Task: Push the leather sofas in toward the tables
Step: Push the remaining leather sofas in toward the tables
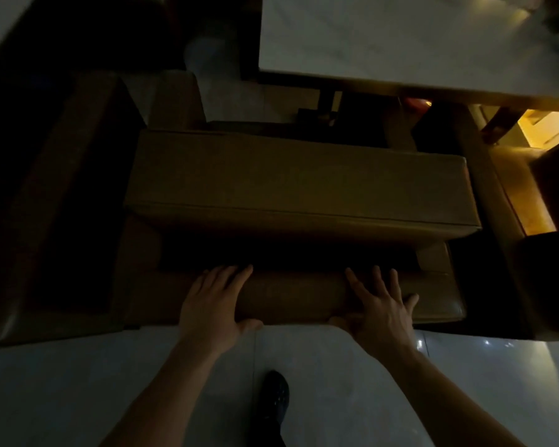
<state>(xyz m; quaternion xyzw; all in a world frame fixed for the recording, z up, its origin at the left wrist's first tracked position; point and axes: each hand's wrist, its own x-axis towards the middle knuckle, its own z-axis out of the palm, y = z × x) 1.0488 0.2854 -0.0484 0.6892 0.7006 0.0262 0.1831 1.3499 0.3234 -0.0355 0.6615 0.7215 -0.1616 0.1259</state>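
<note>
A brown leather sofa [299,179] fills the middle of the dim head view, seen from behind and above. Its seat cushion faces a white-topped table [384,40] at the upper right. My left hand [212,304] lies flat on the top of the sofa's backrest [294,300], fingers spread over the far side, thumb on the near side. My right hand [376,304] presses the same backrest further right in the same way. Both palms touch the leather; whether the fingers curl around it is hard to tell.
A second brown sofa [55,204] stands close on the left, and another [504,195] on the right. Pale tiled floor [110,382] lies under me, with my dark shoe [273,395] on it. A warm light glows at the right edge.
</note>
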